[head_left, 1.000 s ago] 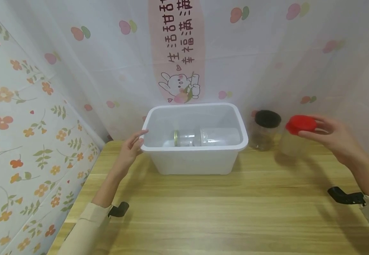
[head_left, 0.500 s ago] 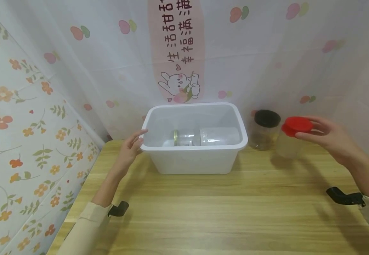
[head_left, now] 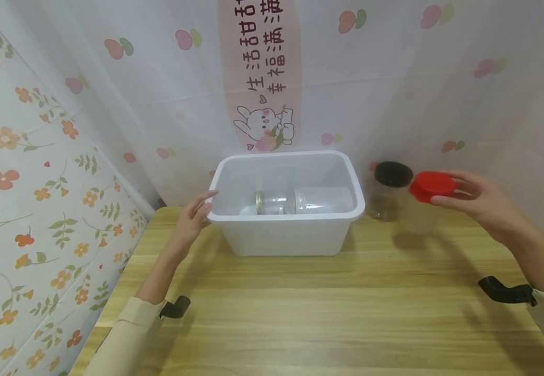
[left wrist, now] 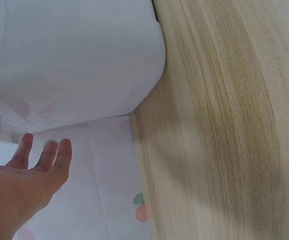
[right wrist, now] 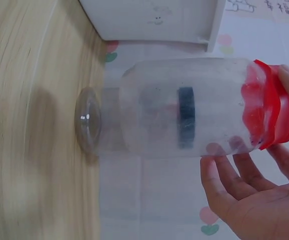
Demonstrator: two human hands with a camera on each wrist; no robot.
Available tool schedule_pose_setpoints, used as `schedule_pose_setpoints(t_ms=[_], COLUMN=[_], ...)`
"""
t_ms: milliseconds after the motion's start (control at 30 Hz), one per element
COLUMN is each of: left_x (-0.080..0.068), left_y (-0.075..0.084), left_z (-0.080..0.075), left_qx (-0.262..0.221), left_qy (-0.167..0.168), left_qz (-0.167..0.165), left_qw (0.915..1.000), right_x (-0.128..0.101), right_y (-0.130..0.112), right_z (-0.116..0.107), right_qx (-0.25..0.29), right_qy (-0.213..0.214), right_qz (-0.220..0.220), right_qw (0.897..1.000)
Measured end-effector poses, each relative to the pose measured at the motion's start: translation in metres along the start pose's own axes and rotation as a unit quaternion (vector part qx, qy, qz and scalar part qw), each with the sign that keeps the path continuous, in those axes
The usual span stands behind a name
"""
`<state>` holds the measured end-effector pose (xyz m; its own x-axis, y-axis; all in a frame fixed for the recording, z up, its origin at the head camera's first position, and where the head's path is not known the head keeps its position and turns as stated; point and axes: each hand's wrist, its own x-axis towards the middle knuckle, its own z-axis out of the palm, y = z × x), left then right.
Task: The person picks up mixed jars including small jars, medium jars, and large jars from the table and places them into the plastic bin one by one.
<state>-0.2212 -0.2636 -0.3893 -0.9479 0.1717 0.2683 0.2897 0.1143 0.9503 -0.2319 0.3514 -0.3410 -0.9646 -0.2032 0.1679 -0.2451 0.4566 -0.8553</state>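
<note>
Bin-hidden lower halves of jars [head_left: 300,201]

- Bright, even light from above; soft shadows on the table [head_left: 300,313]
- Head view bends at its edges
- Wrist views slightly blurred

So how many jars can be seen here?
4: two clear jars lying inside the white plastic bin, one gold-lidded, one white-lidded; a black-lidded jar standing beside the bin; a red-lidded clear jar held by the right hand.
</note>
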Motion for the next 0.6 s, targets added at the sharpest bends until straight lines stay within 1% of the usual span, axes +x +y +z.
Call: schedule_pose_setpoints(t_ms=[400,600], left_x=[-0.002,-0.002], left_y=[0.001,0.001], left_z=[-0.001,-0.001], left_qx=[-0.003,0.001], left_qy=[-0.002,-0.002], left_qz=[-0.007,-0.005], left_qw=[1.0,1.0], right_x=[0.0,0.003], right_y=[-0.018,-0.027], right_z=[0.011,0.015], right_qx=[0.005,0.008], right_qy=[-0.013,-0.017], right_qz=[-0.017,-0.018], right_qw=[1.0,1.0])
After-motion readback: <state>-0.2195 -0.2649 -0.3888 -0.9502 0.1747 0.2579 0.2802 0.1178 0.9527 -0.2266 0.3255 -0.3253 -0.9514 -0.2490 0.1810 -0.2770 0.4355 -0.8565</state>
